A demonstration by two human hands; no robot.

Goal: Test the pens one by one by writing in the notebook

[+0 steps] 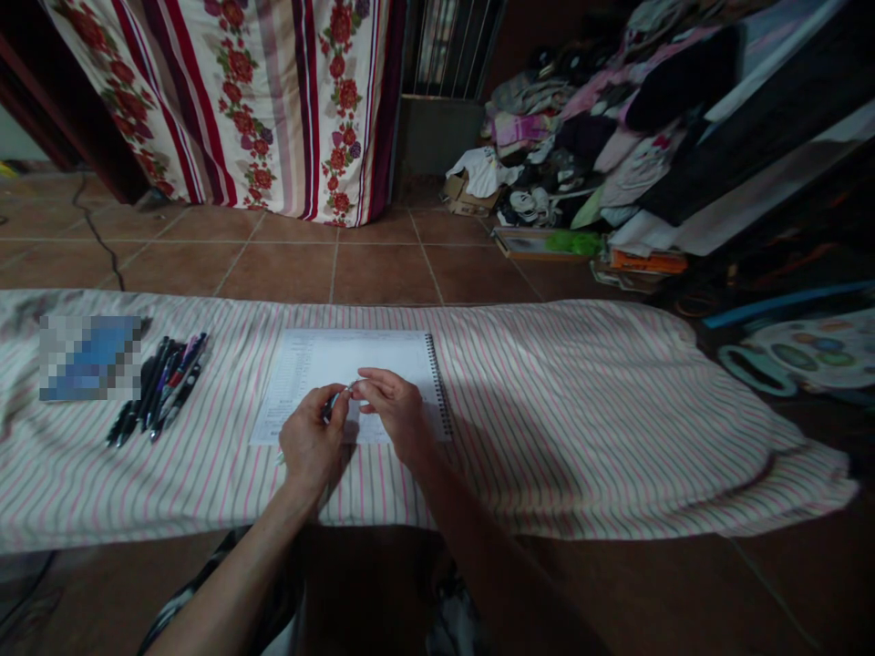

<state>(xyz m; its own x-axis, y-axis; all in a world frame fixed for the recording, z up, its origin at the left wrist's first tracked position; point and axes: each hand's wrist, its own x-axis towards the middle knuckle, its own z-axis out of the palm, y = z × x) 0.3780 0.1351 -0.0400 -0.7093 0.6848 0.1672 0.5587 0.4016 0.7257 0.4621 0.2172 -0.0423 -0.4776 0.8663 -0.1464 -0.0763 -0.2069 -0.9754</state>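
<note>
My left hand (311, 442) is closed around a pen (331, 404), with much of its length hidden in the palm. My right hand (395, 405) meets it from the right, thumb and forefinger pinching the pen's upper end while the other fingers stay loosely bent. Both hands are over the lower part of a spiral-bound notebook (369, 348). It lies open at a white page, its black coil along the right edge, with faint printed lines at the left. A small pale green tip shows beside my left wrist; what it belongs to is unclear.
A striped cloth (547, 392) covers the low table. Left of the notebook lies a bunch of pens (166, 383), and beyond it a blurred-out blue item (96, 357). Behind are a floral curtain (246, 100), the tiled floor and a heap of clothes (588, 137).
</note>
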